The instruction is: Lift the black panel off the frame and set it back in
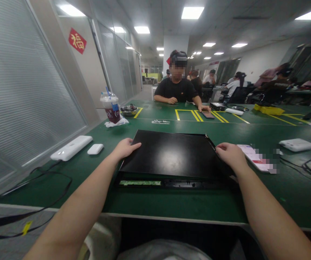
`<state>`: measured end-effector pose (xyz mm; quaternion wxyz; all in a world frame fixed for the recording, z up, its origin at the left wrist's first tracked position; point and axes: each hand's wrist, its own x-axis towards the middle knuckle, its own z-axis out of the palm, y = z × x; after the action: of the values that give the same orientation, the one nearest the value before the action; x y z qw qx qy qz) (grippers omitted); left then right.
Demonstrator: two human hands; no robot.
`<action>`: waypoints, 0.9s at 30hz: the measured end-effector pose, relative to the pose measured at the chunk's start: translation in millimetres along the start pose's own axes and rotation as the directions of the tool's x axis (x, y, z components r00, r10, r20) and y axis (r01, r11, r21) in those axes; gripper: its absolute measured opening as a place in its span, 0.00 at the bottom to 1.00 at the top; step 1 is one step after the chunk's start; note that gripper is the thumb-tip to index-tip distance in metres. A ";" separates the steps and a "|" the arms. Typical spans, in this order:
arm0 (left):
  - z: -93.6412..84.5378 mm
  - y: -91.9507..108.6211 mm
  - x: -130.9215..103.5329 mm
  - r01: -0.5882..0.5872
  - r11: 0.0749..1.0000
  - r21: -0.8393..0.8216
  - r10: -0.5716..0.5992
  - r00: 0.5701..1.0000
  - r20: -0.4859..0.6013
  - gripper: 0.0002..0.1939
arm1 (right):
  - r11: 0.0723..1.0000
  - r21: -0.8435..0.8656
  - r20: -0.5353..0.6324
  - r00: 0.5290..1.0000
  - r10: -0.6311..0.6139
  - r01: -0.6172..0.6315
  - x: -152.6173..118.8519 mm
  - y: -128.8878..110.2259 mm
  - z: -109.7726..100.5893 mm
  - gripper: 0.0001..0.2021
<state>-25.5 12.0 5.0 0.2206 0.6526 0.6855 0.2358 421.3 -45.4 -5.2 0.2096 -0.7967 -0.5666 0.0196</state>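
Observation:
In front of me lies a glossy black flat panel (169, 153), skewed over a shallow black casing (196, 184). Along the casing's near side a narrow green circuit board (140, 183) shows, while the panel covers most of the interior. My left hand (124, 148) grips the panel's left edge, thumb on top and fingers mostly hidden underneath. At the right edge, my right hand (230, 153) is closed with its fingertips pinching the rim. A raised strip of the casing (210, 140) shows beside those fingertips.
A phone (255, 157) lies right of my right hand, near a white box (297, 144) and cables. To the left are a white power bank (71, 147), an earphone case (95, 148) and a drink cup (110, 108). Across the green table sits a person (177, 88) touching a phone.

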 end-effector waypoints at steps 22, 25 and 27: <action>-0.1 1.4 -2.1 0.028 0.999 0.026 -0.028 1.000 -0.010 0.31 | 0.964 -0.203 0.145 0.979 -0.141 0.169 6.3 8.3 24.4 0.23; -0.3 1.7 -2.5 0.033 0.998 0.046 -0.032 0.999 -0.022 0.30 | 0.962 -0.206 0.142 0.978 -0.151 0.178 6.6 8.6 25.4 0.23; -0.6 1.9 -2.9 0.025 0.998 0.056 -0.024 1.000 -0.019 0.29 | 0.960 -0.212 0.148 0.977 -0.152 0.181 7.1 8.9 26.1 0.23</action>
<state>-24.2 9.1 6.7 0.1989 0.6478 0.7019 0.2195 424.8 -33.2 -30.7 0.0817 -0.7616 -0.6428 -0.0102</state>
